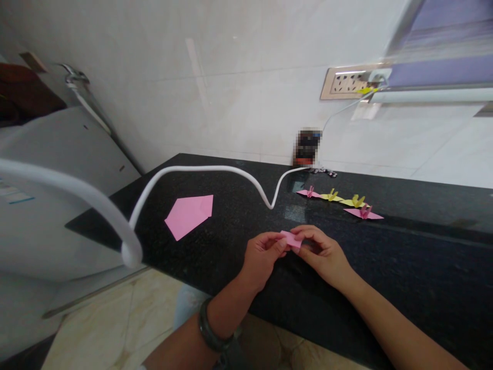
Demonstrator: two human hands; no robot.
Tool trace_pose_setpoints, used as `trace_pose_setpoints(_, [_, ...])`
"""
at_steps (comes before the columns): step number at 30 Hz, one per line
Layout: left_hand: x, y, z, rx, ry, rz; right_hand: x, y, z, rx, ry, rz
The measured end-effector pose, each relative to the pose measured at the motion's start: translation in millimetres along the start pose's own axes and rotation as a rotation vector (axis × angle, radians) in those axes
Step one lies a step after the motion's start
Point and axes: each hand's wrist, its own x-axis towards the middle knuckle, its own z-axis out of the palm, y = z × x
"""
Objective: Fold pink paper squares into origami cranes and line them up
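Note:
A small folded pink paper (290, 239) is pinched between both of my hands just above the black counter (404, 267). My left hand (264, 257) grips its left end with closed fingers, and a dark bangle circles that wrist. My right hand (322, 252) pinches the paper's right end from above. A larger flat pink paper (188, 215) lies on the counter to the left of my hands. Beyond my hands, a row of several small folded paper cranes (342, 203), pink and yellow, rests on the counter.
A thick white cable (215, 172) loops across the counter toward a small dark object (308, 146) standing at the tiled wall. A wall socket strip (348, 82) with a plug sits upper right. A white appliance (57, 169) stands at the left, with tiled floor below.

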Motion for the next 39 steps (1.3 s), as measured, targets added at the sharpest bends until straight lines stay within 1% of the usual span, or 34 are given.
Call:
trace_pose_setpoints(5, [1.6, -5.3, -1.3, 0.096, 0.028, 0.102, -2.2, 2.3, -4.4, -0.216, 0.057, -0.118])
trace_pose_setpoints(9, [0.2, -7.8, -0.9, 0.111, -0.010, 0.145, -1.4, 4.3, -7.1, -0.270, 0.051, -0.150])
trace_pose_setpoints(13, [0.3, -9.9, -1.6, 0.176, 0.025, 0.178, -0.4, 3.8, -4.3, -0.219, 0.073, -0.101])
trace_pose_setpoints(17, [0.3, -10.4, -1.7, 0.272, 0.061, 0.221, -0.9, -0.4, 1.2, -0.110, 0.113, 0.006])
trace_pose_setpoints(21, [-1.0, -10.8, -0.9, 0.333, 0.046, 0.248, -2.7, -4.9, 4.3, 0.006, 0.112, 0.124])
trace_pose_setpoints(25, [-1.0, -12.1, -1.1, 0.363, 0.038, 0.251, -3.5, -4.8, 4.8, 0.035, 0.145, 0.184])
trace_pose_setpoints(29, [0.3, -12.4, -2.1, 0.381, 0.063, 0.242, -3.0, -4.0, 5.7, 0.041, 0.159, 0.195])
trace_pose_setpoints(35, [-0.7, -9.4, -0.9, 0.346, 0.062, 0.228, -2.6, -5.6, 5.6, -0.003, 0.124, 0.179])
trace_pose_setpoints(39, [-1.1, -6.8, 1.3, 0.238, 0.080, 0.216, -2.4, -5.1, 5.0, -0.038, 0.109, 0.152])
